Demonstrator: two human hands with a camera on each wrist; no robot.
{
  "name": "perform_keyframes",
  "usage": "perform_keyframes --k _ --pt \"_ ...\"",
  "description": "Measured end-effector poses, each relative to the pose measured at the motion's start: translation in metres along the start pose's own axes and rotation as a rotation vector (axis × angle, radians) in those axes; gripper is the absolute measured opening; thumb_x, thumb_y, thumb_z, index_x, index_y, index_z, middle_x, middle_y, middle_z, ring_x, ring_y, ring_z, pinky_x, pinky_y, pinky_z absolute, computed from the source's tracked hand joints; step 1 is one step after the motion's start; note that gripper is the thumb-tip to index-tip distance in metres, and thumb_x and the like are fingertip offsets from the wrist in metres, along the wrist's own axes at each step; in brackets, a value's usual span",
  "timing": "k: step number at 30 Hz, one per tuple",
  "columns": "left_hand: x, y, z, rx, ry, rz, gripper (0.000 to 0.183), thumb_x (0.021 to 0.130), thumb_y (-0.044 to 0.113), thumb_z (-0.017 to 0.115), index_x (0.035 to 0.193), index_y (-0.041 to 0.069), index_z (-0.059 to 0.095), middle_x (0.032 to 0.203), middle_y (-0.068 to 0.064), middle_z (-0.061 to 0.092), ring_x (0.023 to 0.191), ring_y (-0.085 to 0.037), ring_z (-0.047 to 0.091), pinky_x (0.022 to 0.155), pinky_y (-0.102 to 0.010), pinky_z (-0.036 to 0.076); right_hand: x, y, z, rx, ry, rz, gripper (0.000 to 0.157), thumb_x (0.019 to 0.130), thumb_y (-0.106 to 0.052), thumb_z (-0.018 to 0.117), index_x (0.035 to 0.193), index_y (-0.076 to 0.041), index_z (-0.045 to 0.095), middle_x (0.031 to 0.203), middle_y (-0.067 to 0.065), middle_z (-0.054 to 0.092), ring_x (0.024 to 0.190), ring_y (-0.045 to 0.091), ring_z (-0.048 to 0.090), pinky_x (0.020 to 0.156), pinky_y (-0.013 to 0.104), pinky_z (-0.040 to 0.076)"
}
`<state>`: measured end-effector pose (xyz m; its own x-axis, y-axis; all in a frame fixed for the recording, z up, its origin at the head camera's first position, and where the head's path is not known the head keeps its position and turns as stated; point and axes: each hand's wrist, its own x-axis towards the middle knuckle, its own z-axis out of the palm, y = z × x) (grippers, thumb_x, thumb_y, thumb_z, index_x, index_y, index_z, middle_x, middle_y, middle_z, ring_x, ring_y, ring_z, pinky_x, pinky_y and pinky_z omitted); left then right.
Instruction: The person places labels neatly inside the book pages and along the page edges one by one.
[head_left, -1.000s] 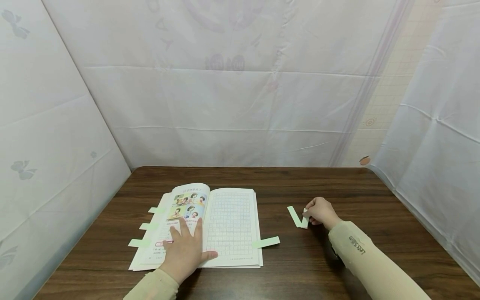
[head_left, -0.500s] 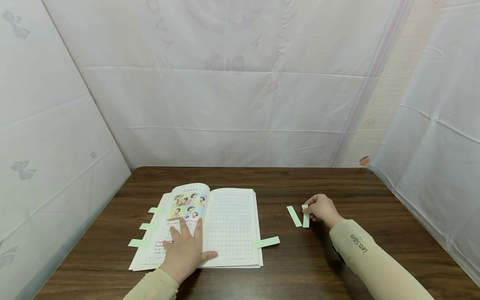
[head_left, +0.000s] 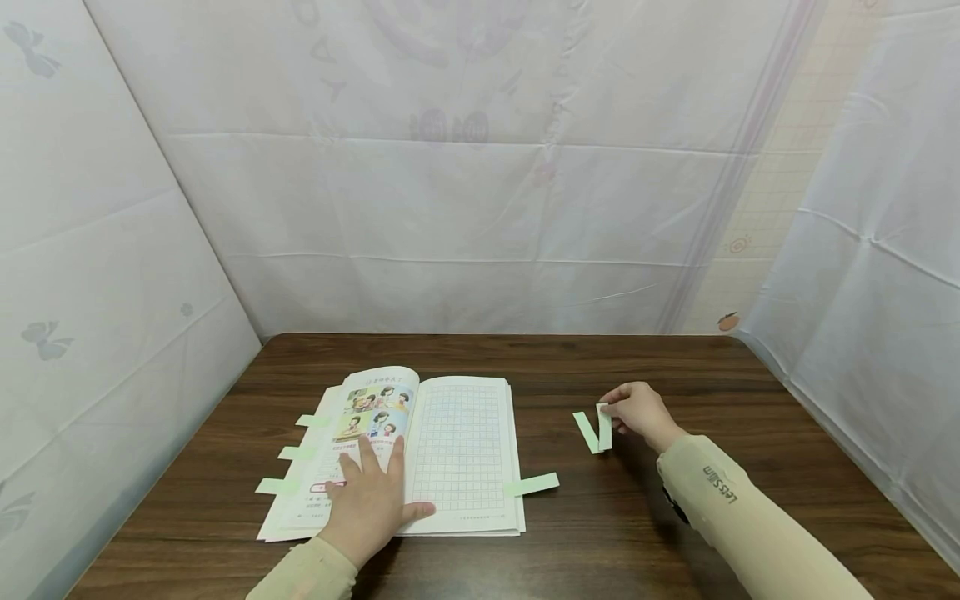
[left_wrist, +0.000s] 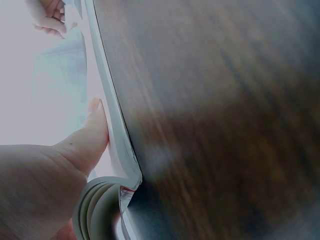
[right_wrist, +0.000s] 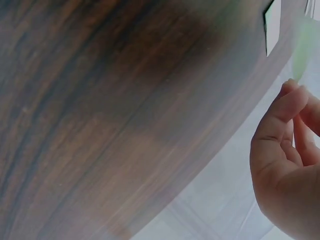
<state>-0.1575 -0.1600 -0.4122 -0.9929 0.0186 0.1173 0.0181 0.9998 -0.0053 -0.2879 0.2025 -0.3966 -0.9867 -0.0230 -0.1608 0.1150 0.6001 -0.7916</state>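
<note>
The right hand has shifted slightly toward the open white paper book and toward the table's far side, bringing with it the pale green, narrow paper strip that it pinches between thumb and fingertips. Half a second ago that strip stood apart from the second pale green strip lying to the right of the book; now it leans, its lower end just beside that strip's near end. Whether the two touch, or whether the held strip is fully off the dark brown wood-grain table, I cannot tell.

For the work in hand, the change seems to mean the strip is securely picked up but has not reached the book.

The left hand is unchanged: fingers spread over the book's left page, thumb reaching across the fold onto the gridded right page, so the spread appears well steadied. The book has not moved either. Three pale green tabs jut from its left edge and one pale green tab from its right edge, all as they were.
</note>
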Motion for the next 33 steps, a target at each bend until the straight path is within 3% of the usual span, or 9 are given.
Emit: perform_keyframes --k 8,16,27,33 --pt "0.000 0.001 -0.001 -0.009 -0.007 -0.004 0.102 0.069 0.069 0.073 0.142 0.002 0.049 0.135 -0.049 0.040 0.115 -0.069 0.045 0.076 -0.076 0.046 0.000 -0.005 0.003 0.020 -0.003 -0.031 0.017 0.093 -0.010 0.067 0.100 0.006 0.071 0.081 0.007 0.067 0.066 0.016 0.058 0.063 0.032 0.052" --pt "0.000 0.000 0.000 -0.011 -0.009 -0.007 0.101 0.070 0.068 0.073 0.142 0.002 0.049 0.135 -0.049 0.040 0.115 -0.069 0.045 0.077 -0.076 0.046 -0.002 -0.011 0.009 0.101 -0.021 -0.076 0.020 0.092 -0.012 0.068 0.102 0.005 0.070 0.098 0.013 0.071 0.076 0.014 0.061 0.071 0.038 0.055" --pt "0.000 0.000 0.000 -0.013 0.005 -0.004 0.102 0.068 0.069 0.073 0.142 0.002 0.050 0.135 -0.048 0.041 0.114 -0.069 0.046 0.076 -0.076 0.047 0.000 -0.012 0.020 0.146 -0.024 -0.085 0.022 0.092 -0.010 0.067 0.108 0.005 0.071 0.110 0.017 0.071 0.089 0.017 0.064 0.072 0.028 0.051" --pt "0.000 0.000 0.000 -0.022 -0.003 -0.008 0.102 0.068 0.069 0.074 0.142 0.002 0.049 0.135 -0.049 0.040 0.115 -0.069 0.045 0.077 -0.076 0.046 0.002 -0.012 0.025 0.233 -0.064 -0.103 0.027 0.094 -0.004 0.063 0.115 0.013 0.066 0.104 0.020 0.071 0.075 0.015 0.064 0.069 0.032 0.056"
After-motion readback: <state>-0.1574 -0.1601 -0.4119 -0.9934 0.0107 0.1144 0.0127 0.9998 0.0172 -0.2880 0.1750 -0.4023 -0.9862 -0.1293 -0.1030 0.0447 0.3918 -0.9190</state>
